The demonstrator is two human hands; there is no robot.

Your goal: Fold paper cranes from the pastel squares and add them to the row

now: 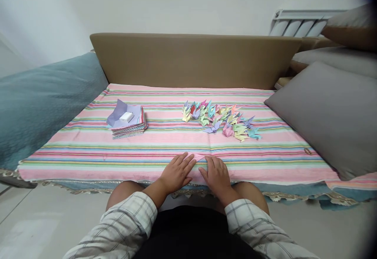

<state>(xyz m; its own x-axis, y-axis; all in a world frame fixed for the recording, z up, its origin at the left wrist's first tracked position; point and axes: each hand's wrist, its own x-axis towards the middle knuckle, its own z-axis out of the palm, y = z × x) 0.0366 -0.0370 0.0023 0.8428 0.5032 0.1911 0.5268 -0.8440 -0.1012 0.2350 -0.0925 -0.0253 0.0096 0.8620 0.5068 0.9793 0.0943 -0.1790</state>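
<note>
black clothing (191, 235) over the lap sits nearest my camera, with plaid sleeves (123, 221) reaching in from both sides. from where i watch, the left hand (176, 172) lies palm down, fingers a little spread, its fingertips on the left part of a narrow piece of pink paper (199, 157). the right hand (218, 175) is palm down too, fingers close together and thumb held away, touching the paper's right end; neither hand is clamped on anything. the pink paper rests flat between them near the front edge of the striped cloth (165, 141) on the sofa seat. beyond it i see a loose cluster of small folded paper birds (214, 126) in yellow, blue, purple, green, red and pink, which i judge to be fully shaped. the pink piece looks only partly folded to me; i can't tell how many folds it has. off to the left stands a thick pile of paper sheets (129, 131), apparently unfolded, with a small white block (127, 117) on top. a grey cushion (330, 113) leans at the right, with a small brownish object (308, 151) beside it that i can't identify. i find no brand, label or writing i can read.
</note>
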